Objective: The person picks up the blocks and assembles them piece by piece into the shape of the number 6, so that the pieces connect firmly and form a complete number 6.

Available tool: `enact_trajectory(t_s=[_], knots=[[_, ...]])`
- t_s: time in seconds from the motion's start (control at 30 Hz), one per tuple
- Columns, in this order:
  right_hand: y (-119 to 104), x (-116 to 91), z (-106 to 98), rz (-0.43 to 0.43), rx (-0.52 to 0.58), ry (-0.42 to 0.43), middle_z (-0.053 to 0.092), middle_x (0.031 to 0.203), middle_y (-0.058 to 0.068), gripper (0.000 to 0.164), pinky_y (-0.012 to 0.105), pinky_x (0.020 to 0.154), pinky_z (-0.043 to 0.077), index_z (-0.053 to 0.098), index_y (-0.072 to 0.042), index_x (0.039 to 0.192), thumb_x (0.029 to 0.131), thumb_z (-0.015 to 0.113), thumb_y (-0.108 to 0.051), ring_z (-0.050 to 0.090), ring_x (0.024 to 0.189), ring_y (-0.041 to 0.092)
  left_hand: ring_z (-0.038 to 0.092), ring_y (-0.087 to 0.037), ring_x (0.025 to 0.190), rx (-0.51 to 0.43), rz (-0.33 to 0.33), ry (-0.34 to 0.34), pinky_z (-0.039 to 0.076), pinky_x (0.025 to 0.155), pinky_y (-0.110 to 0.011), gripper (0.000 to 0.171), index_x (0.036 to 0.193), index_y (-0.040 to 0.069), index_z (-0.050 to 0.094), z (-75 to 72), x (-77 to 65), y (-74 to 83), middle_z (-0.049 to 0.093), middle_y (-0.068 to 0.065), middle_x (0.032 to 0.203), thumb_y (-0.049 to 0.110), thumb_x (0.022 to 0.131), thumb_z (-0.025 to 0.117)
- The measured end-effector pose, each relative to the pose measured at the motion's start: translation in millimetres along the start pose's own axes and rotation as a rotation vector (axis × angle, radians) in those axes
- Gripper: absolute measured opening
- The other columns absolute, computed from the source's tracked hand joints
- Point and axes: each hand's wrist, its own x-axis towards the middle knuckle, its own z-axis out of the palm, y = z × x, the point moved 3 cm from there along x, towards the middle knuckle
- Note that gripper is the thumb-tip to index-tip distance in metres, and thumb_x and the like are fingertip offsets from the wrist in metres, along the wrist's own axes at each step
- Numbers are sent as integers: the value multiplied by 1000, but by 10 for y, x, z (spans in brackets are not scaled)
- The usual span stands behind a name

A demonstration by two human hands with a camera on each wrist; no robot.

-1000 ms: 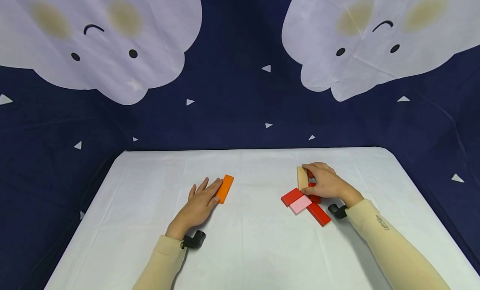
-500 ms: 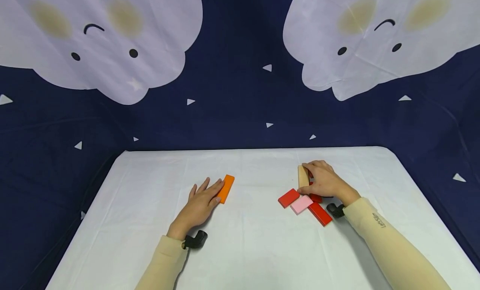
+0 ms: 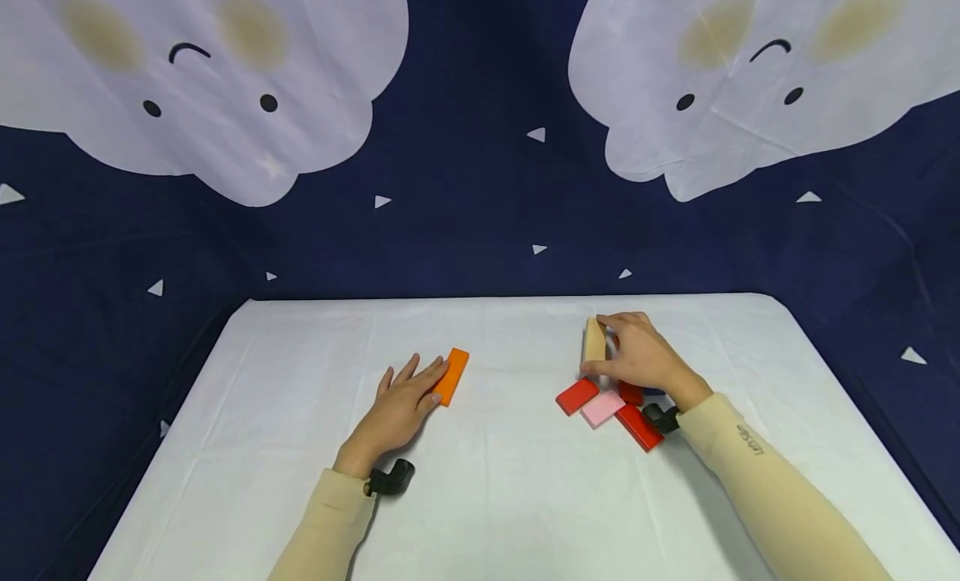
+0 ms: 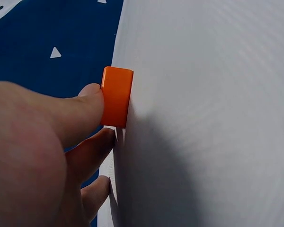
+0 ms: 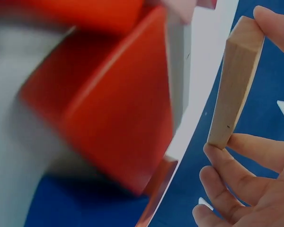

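Note:
My left hand [image 3: 399, 410] lies with fairly straight fingers against an orange block [image 3: 452, 377] on the white table, thumb and a fingertip touching its left side. In the left wrist view the thumb meets the end of the orange block [image 4: 117, 97]. My right hand [image 3: 637, 352] pinches a plain wooden block [image 3: 595, 341] by its two ends, between thumb and fingertips. The right wrist view has this wooden block [image 5: 236, 80] held above the table surface. Below the right hand lie a red block [image 3: 577, 396], a pink block [image 3: 602, 408] and another red block [image 3: 640, 428].
Close under the right wrist are one more red block [image 3: 630, 393] and a partly hidden blue block [image 3: 655, 391]. A reddish block [image 3: 616, 342] shows behind the right fingers. The white table [image 3: 487, 498] ends at a dark blue cloth [image 3: 465, 256] printed with clouds.
The red block at the left of the cluster has shifted slightly left, apart from the pink one. My right hand has moved up and left with the wooden block. The left hand stays on the orange block.

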Motion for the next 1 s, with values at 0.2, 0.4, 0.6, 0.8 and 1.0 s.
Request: enact_trajectory(t_s=[0.2, 0.4, 0.6, 0.8, 1.0], knots=[[-127, 81, 17, 24, 2, 19, 53, 140, 27, 96, 59, 108, 39, 49, 8, 143, 76, 81, -54, 41, 131, 42, 17, -35, 152, -8, -4, 7, 3, 119, -65, 51, 155, 13, 41, -8, 3, -9, 37, -5, 159, 23, 106, 52], [-273, 156, 40, 59, 16, 51, 51, 142, 27, 93, 58, 105, 42, 48, 7, 144, 79, 77, -54, 40, 132, 42, 17, -36, 152, -6, -6, 11, 3, 119, -65, 51, 155, 12, 42, -4, -1, -22, 38, -6, 159, 22, 106, 53], [-406, 209, 95, 55, 31, 45, 51, 143, 26, 94, 55, 108, 40, 48, 6, 144, 80, 76, -56, 40, 132, 42, 17, -36, 152, -8, -8, 5, 3, 119, -65, 51, 155, 12, 41, 3, -11, -25, 38, -6, 159, 21, 106, 53], [-508, 270, 151, 51, 52, 56, 50, 144, 25, 96, 54, 109, 40, 49, 5, 144, 78, 77, -59, 41, 131, 41, 18, -36, 152, -12, -4, 12, 3, 119, -65, 51, 154, 12, 42, 0, -14, -19, 39, -6, 158, 21, 105, 54], [-632, 323, 198, 21, 60, 72, 52, 141, 25, 95, 53, 109, 41, 51, 5, 143, 77, 77, -58, 43, 130, 41, 18, -36, 152, -15, -1, 17, 3, 118, -65, 51, 154, 11, 42, -2, -14, -8, 39, -7, 158, 21, 105, 54]])
